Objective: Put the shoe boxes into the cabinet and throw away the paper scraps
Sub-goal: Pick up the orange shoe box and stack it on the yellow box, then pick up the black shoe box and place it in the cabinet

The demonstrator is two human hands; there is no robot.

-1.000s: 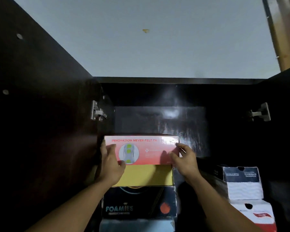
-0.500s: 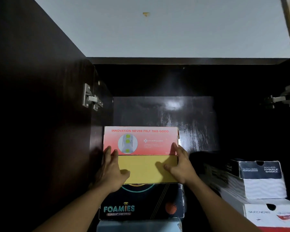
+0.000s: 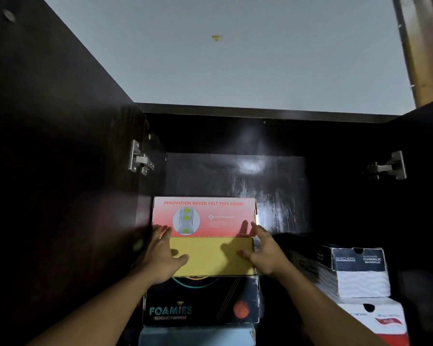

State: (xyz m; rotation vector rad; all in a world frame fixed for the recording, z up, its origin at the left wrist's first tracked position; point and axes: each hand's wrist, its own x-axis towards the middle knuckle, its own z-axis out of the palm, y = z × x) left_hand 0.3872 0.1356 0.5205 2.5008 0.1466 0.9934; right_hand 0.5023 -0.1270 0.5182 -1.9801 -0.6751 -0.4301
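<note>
Standing behind the person, I am watching both hands reaching up into the dark cabinet (image 3: 235,171), where the pink shoe box (image 3: 204,216) is sitting on top of the left-hand stack, above a yellow box (image 3: 210,255), a black Foamies box (image 3: 200,303) and a pale blue box (image 3: 198,337) at the bottom. The left hand (image 3: 161,255) is lying with fingers spread across the left ends of the pink and yellow boxes, and the right hand (image 3: 263,253) is doing the same at the right ends; both are open and flat, pressing or steadying, not gripping anything. To the right, two white boxes (image 3: 360,290) are stacked, well apart from the hands. This box is looking as good as stowed. No paper scraps are showing here, so that part may well be left undone, though this view is too narrow to tell.
</note>
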